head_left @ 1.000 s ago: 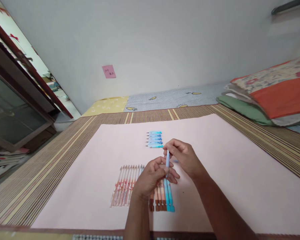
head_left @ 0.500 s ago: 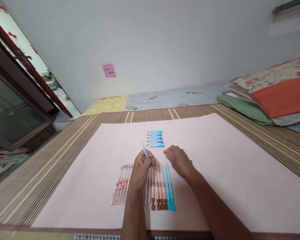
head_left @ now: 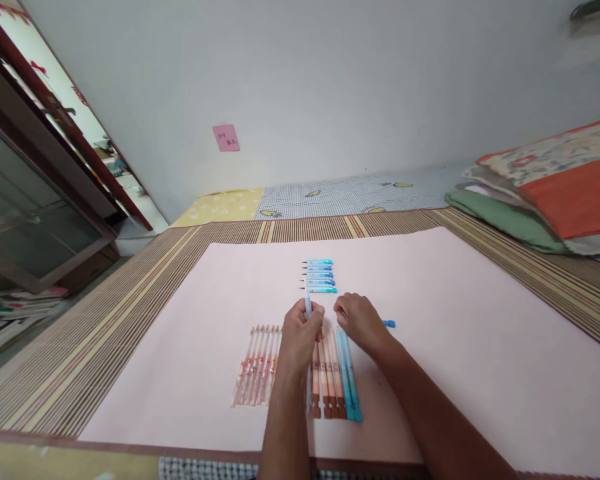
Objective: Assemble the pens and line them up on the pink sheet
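My left hand (head_left: 301, 333) is closed round a light blue pen (head_left: 308, 304), whose tip sticks up above my fingers. My right hand (head_left: 359, 321) rests on the pink sheet (head_left: 470, 360) just right of it, fingers curled, above a row of pens (head_left: 333, 373) in brown and blue. A row of clear pen barrels (head_left: 257, 363) lies left of my left wrist. Several short blue pen pieces (head_left: 320, 275) lie stacked in a column beyond my hands. A small blue cap (head_left: 389, 323) sits right of my right hand.
The pink sheet lies on a striped woven mat (head_left: 130, 293). Folded quilts and a green pillow (head_left: 545, 193) are stacked at the right. A dark wooden cabinet (head_left: 35, 193) with glass stands at the left, books under it. A pink note (head_left: 225, 137) is stuck on the wall.
My hands came apart: the left took the light blue pen down and left, the right let go and dropped to the sheet. The blue cap now lies on the sheet.
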{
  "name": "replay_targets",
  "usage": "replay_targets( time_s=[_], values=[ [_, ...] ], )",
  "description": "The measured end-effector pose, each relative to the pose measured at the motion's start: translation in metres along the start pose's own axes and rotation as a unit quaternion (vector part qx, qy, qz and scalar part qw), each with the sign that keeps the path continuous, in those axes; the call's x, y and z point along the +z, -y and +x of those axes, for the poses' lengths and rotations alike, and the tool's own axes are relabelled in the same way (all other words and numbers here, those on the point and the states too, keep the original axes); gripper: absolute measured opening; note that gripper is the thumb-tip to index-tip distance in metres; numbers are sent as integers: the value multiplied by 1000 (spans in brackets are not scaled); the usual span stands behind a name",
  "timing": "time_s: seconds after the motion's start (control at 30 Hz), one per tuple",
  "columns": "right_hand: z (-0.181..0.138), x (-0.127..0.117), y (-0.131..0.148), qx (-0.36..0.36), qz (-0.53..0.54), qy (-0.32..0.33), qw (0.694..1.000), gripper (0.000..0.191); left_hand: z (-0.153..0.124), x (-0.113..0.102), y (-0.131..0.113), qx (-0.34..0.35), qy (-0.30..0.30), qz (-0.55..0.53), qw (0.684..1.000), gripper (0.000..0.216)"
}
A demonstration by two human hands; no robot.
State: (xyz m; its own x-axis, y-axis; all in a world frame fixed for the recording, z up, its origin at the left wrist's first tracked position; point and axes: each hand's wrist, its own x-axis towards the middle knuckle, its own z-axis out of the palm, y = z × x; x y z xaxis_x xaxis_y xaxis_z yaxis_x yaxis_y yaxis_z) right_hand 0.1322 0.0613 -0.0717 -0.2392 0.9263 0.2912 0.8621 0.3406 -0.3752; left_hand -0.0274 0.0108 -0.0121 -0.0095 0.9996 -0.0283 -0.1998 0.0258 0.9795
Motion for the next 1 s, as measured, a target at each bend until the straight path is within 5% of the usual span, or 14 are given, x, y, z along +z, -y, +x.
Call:
replay_targets(
  time_s=[0.1, 0.2, 0.3, 0.53, 1.0],
  values=[
    [-2, -6, 0, 37, 153, -58, 986, 15, 1, 2, 3, 0, -7, 0, 1000, 28],
    [-5, -25, 10, 81, 380, -94, 917, 12, 2, 5, 6, -2, -10, 10, 1000, 31],
    [-9, -47, 28, 72, 481, -113, 866, 21, 2, 7, 9, 0, -10, 28, 1000, 34],
    [-13, -63, 58, -6, 389, -144, 910, 6, 1, 5, 8, 22, 6, -57, 998, 37],
    [-18, -73, 61, -113, 328, -70, 935, 28, -3, 4, 2, -29, 22, -176, 984, 42]
  ],
)
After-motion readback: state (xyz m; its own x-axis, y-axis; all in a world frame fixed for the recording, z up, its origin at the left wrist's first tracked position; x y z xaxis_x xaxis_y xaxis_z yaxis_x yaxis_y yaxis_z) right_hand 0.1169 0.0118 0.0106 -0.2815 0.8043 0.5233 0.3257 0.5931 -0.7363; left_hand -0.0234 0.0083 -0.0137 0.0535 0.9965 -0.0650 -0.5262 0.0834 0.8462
